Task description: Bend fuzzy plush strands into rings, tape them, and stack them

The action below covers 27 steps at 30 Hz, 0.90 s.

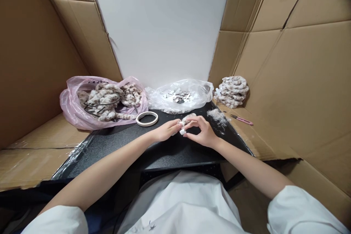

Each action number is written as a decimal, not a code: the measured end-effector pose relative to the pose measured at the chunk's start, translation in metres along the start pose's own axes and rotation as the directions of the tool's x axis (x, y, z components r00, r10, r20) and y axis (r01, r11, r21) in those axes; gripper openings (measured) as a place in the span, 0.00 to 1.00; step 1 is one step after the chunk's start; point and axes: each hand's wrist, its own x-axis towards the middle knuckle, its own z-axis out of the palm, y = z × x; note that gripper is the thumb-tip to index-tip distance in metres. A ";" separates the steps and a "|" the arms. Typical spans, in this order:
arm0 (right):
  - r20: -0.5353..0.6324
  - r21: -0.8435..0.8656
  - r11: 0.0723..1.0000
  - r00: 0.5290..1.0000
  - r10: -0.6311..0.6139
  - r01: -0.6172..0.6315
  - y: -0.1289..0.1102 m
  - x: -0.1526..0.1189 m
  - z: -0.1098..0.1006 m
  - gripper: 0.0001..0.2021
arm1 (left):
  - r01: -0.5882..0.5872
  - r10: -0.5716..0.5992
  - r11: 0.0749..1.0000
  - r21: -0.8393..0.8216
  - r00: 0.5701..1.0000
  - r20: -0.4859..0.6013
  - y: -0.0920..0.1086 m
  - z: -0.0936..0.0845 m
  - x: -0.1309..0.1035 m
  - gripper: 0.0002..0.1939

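Observation:
Near the middle of the black table, a small fluffy white-and-beige piece is between my two hands. My left hand has its fingers pressed together on the piece from the left. My right hand curves round from the right, thumb and fingertips at a small white tab on the piece. Whether the tab is tape or a tag is too small to tell. A roll of whitish tape lies flat just left of my hands.
A pink bag of fluffy cords stands at the back left. Behind my hands lies a clear bag with small metallic pieces. Coiled fluffy cord, pink cutter and loose fluff are on the right. Cardboard walls flank both sides.

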 end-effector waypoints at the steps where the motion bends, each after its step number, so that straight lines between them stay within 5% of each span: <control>1: 0.002 0.034 0.999 1.000 -0.017 0.017 -0.001 0.002 -0.006 0.28 | -0.031 0.035 0.993 0.110 0.999 -0.028 0.001 -0.002 0.000 0.20; 3: -0.025 0.076 0.997 0.999 -0.025 0.027 -0.002 0.010 -0.019 0.32 | -0.086 0.116 0.934 0.346 0.991 -0.067 0.005 -0.003 0.000 0.17; 5: -0.041 0.073 0.997 0.999 -0.004 0.007 -0.001 0.023 -0.027 0.24 | -0.142 0.207 0.826 0.545 0.977 -0.060 0.009 -0.002 -0.001 0.14; 7: 0.050 0.084 0.994 0.997 0.064 -0.068 0.003 0.037 -0.029 0.14 | -0.205 0.310 0.702 0.683 0.950 -0.033 0.014 0.000 -0.003 0.13; 9: 0.221 0.109 0.970 0.957 0.189 -0.217 0.009 0.050 -0.025 0.14 | -0.255 0.404 0.587 0.768 0.915 -0.005 0.016 0.003 -0.005 0.14; 13: 0.532 0.162 0.769 0.711 0.459 -0.618 0.016 0.062 -0.013 0.14 | -0.311 0.548 0.433 0.846 0.836 0.027 0.012 0.002 -0.007 0.17; 15: 0.648 0.178 0.643 0.581 0.493 -0.745 0.014 0.062 -0.011 0.10 | -0.323 0.593 0.385 0.865 0.805 0.037 0.009 0.000 -0.008 0.18; 17: 0.718 0.214 0.557 0.515 0.467 -0.803 0.012 0.060 -0.010 0.06 | -0.336 0.632 0.345 0.876 0.773 0.048 0.006 -0.001 -0.008 0.17; 19: 0.739 0.286 0.487 0.513 0.436 -0.825 0.011 0.057 -0.010 0.07 | -0.360 0.673 0.306 0.882 0.736 0.067 0.004 -0.001 -0.007 0.17; 22: 0.641 0.397 0.422 0.576 0.507 -0.815 0.014 0.054 -0.006 0.12 | -0.389 0.712 0.258 0.884 0.695 0.098 0.003 0.000 -0.007 0.15; 27: 0.401 0.476 0.453 0.644 0.652 -0.754 0.018 0.054 0.001 0.21 | -0.376 0.678 0.370 0.850 0.734 0.030 0.000 0.000 -0.006 0.11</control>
